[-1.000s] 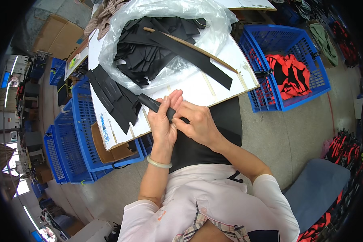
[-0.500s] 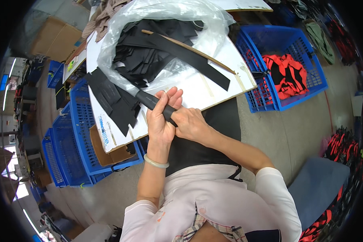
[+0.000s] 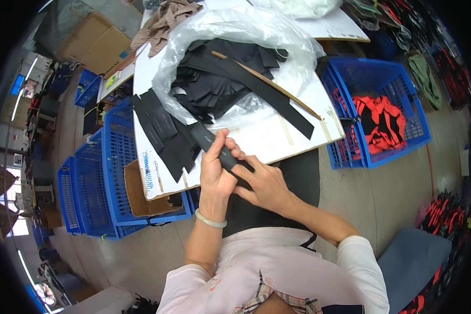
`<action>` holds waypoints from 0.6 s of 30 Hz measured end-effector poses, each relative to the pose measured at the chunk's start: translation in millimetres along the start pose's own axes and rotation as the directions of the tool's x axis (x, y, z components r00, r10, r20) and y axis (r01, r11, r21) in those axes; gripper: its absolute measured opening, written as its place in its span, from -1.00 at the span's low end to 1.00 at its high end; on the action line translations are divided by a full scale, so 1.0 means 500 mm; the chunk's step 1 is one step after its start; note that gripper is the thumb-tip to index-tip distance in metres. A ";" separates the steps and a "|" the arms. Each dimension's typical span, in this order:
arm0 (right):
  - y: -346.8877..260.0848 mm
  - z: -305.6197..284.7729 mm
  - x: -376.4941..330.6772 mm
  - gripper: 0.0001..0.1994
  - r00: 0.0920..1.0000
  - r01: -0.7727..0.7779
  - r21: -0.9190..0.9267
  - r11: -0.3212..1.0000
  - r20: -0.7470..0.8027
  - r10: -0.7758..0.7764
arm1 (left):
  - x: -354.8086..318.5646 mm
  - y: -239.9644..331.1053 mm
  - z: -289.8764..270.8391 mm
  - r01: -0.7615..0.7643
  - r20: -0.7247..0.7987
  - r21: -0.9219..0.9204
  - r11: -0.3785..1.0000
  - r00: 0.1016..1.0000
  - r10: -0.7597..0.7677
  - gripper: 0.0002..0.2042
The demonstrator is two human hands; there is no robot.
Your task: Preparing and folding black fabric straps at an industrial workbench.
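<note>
My left hand (image 3: 218, 170) wears a pale bangle at the wrist and is closed round a black fabric strip (image 3: 204, 137), thumb across its top. Light lettering runs along the strip, which slants over the table's near edge. At its near end my right hand (image 3: 267, 184) touches the strip with bent fingers; its thumb points left, close to the left palm. The right fingertips are partly hidden. Just left of the strip lies a fanned stack of black strips (image 3: 159, 128) on the white table (image 3: 256, 144). Beyond it, a clear plastic bag (image 3: 165, 65) holds many more black pieces (image 3: 214, 78).
A thin wooden stick (image 3: 269, 83) and a long black strip (image 3: 277, 102) lie across the bag's opening. Blue crates (image 3: 118, 157) stand left, one with a cardboard box (image 3: 136, 191). Another blue crate (image 3: 374, 159) at right holds red-and-black pieces (image 3: 379, 125). A grey-blue pad (image 3: 416, 267) is lower right.
The view has shifted, so table and bag appear lower and farther right. My right hand's fingers have loosened and spread at the strip's near end; my left hand keeps its hold.
</note>
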State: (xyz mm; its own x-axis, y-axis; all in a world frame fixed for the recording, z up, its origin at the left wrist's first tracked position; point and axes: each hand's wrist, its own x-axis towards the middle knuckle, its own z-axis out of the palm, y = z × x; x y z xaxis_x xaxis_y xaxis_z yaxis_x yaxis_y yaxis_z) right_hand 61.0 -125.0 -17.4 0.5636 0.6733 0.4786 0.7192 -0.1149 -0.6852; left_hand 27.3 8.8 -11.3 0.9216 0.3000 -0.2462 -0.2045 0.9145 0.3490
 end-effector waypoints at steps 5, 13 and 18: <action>0.027 -0.011 -0.030 -0.57 0.981 -0.110 -0.116 0.987 0.149 0.127 | -0.021 -0.058 0.038 0.047 -0.031 0.239 0.970 0.999 -0.041 -0.81; 0.007 -0.078 -0.038 -0.66 0.985 0.153 -0.070 0.986 -0.064 -0.158 | -0.040 -0.052 0.064 -0.161 0.118 0.525 0.836 0.986 0.116 -0.81; -0.009 -0.159 -0.003 -0.59 0.972 -0.088 0.123 0.989 -0.207 0.112 | -0.043 -0.054 0.052 -0.198 0.221 0.795 0.573 0.975 0.031 -0.76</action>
State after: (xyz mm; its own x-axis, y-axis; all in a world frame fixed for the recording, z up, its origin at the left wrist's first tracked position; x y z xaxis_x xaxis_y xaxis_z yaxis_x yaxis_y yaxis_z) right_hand 89.2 -183.5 28.7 0.7126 0.4901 0.5020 0.6115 -0.0832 -0.7869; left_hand 21.3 -29.3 8.2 0.9649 0.2611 -0.0296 -0.0377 0.2490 0.9678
